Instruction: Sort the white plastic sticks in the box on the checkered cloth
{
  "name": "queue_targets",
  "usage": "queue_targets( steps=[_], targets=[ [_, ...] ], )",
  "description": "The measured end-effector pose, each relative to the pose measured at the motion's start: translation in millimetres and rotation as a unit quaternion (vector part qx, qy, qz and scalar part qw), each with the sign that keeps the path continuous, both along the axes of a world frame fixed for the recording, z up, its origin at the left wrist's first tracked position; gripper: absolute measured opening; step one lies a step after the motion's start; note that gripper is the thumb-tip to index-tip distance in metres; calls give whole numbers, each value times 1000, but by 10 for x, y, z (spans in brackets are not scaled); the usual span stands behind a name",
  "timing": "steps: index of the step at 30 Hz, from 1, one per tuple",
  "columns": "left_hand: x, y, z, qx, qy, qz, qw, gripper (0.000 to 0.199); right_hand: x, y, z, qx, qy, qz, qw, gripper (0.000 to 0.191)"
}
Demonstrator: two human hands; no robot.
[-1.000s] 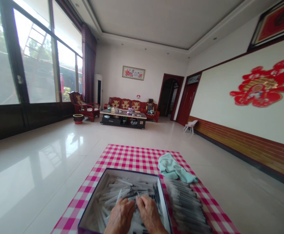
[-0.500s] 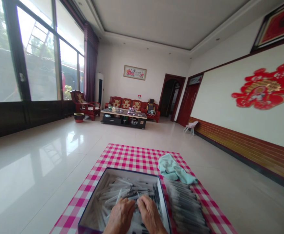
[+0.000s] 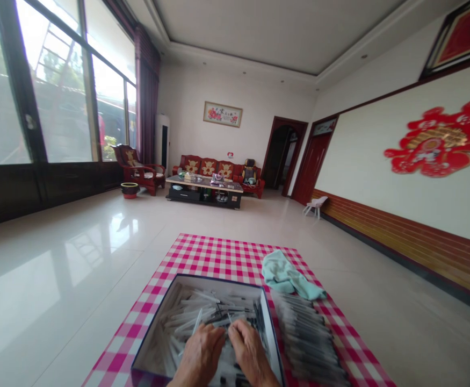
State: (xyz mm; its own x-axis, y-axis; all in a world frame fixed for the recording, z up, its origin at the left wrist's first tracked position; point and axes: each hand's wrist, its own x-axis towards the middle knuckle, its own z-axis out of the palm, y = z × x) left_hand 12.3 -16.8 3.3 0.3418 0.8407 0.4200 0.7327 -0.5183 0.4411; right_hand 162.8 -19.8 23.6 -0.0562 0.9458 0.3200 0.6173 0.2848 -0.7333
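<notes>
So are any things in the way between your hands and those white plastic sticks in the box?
No, nothing visible is in the way. Your left hand and right hand are down inside the open box, right on top of the pile of white plastic sticks.

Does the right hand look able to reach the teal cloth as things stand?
Probably yes: the right hand sits inside the open box, and only the box's side wall lies between it and the cloth.
</notes>
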Motion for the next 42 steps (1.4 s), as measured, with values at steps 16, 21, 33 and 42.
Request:
queue_targets(
  steps=[16,21,33,42],
  targets=[
    [0,-8,40,-16,10,1,1000,23,0,17,-41,0,5,-11,1000,32],
    [8,2,43,-43,18,-2,999,23,-5,104,-231,14,-20,-29,999,38],
    [4,10,1,-36,27,-10,999,22,-6,34,-130,-8,-19,-10,1000,33],
    [0,-5,-2,-33,23,-5,999,22,-23,45,-110,-32,-4,-19,999,37]
  ],
)
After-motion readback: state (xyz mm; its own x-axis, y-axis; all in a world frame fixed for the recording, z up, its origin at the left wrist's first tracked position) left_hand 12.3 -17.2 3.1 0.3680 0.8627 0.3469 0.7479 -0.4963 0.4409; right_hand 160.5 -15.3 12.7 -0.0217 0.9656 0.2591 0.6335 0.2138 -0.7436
